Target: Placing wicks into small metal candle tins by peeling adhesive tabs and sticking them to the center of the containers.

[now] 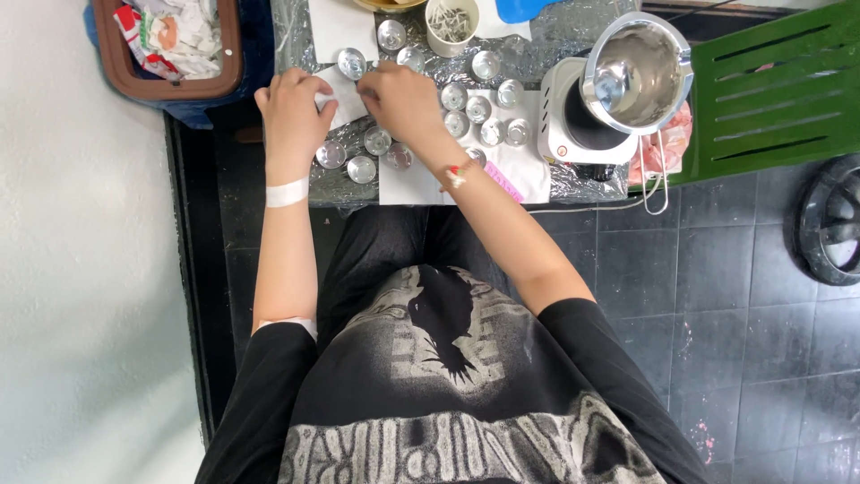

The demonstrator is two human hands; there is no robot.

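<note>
**Both hands on a white slip among small metal cups**

The left hand (294,112) and the right hand (403,100) meet over a foil-covered counter (573,27), both curled narrow around a small white paper slip (345,94) that lies between them. The left fingers pinch its near edge; the right fingertips press on its far corner. Whether the slip is lifted or lying flat cannot be told.

Round the hands lie small round silver metal cups (363,168), shallow and shiny: a cluster at 6 o'clock from the hands, another group at 3 o'clock just beside the right wrist, and a few at 12 o'clock. They stand on white paper sheets (520,166) spread over the foil.

At 12 o'clock from the right hand stands a white round cup holding small metal pieces (451,22). Well off at 3 o'clock is a white electric hotplate (560,125) with a shiny steel pouring pot (638,72) above it. At 10 o'clock, beyond the left hand, a brown bin with crumpled wrappers (170,45) sits beside the counter. A green slatted board (779,90) lies at the far 3 o'clock edge, over a dark tiled floor (717,287).
</note>
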